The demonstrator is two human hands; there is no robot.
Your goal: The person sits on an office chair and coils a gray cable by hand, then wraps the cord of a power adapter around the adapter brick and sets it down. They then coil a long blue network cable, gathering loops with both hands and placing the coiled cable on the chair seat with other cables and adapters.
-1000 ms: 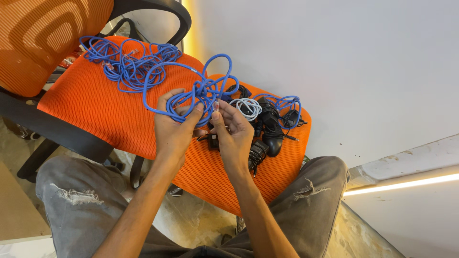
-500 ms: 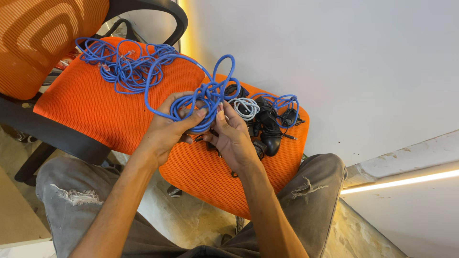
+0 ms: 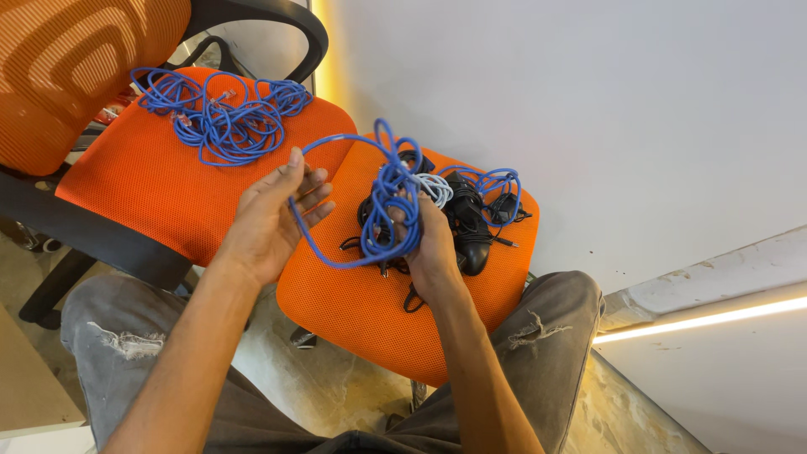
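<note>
Blue round-sheathed network cable (image 3: 388, 210), gathered into a bundle of loops, sat clamped in the right hand (image 3: 429, 244) near the centre of the frame, the fingers wrapped shut around the lower part of the coil. One long strand of that same cable swept out of the bundle to the left, curved down and back, and passed across the left hand (image 3: 273, 214). That left hand was held palm up with its fingers spread apart and slightly curled, the strand lying over them rather than pinched; whether any finger pressed on it I could not tell.

Just behind the right hand, toward the right of centre, lay a heap of black cords and adapters (image 3: 471, 223) with a small white coiled cable (image 3: 435, 187) on top and a further small tangle of blue cable (image 3: 496, 183) touching it. All of this rested on an orange mesh seat cushion (image 3: 370, 311) set across the person's lap area, between knees in grey ripped jeans (image 3: 546, 336).

In the upper left of the frame a second, loose pile of blue cable (image 3: 218, 113) lay on the seat of an orange mesh office chair (image 3: 143, 185), well apart from both hands, with the chair's black armrest (image 3: 277, 21) arching above it. A white wall (image 3: 588, 101) filled the upper right.
</note>
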